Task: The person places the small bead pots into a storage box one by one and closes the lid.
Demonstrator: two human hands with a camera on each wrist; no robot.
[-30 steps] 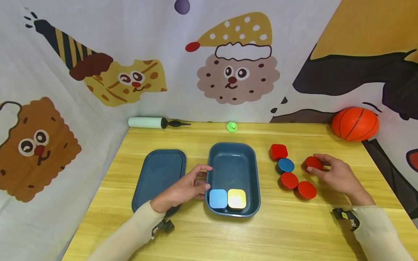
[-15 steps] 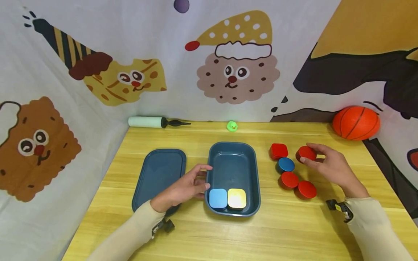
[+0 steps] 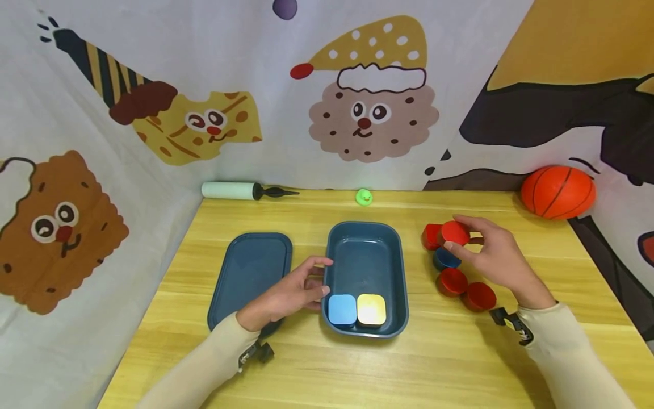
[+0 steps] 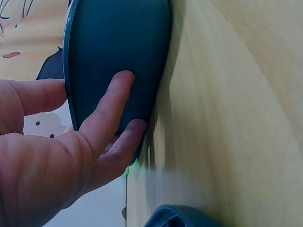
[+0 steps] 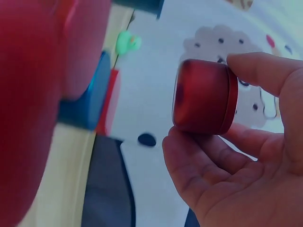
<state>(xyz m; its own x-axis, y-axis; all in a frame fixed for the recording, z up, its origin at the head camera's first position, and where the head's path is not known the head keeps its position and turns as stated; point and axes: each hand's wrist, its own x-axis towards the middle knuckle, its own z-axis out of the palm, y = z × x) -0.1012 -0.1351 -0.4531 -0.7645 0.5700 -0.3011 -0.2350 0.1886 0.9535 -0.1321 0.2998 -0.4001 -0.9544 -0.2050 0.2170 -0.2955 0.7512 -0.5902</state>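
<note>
My right hand holds a small round red lidded container between thumb and fingers. It is up off the table, as the right wrist view shows, where the red container is gripped by its sides. Beneath it are a square red container and a round blue one, both partly covered. Two more round red containers stand nearer. With fairly straight fingers, my left hand touches the outer left side and rim of a dark blue box. Inside the box sit a light blue square container and a yellow one.
A dark blue lid lies left of the box, partly under my left forearm. Along the back edge are a pale green hand pump, a green rubber duck and an orange toy basketball. A printed cloth hangs behind.
My right hand has lifted the round red container and carried it leftward, over the square red and round blue ones. My left hand has stayed at the box.
</note>
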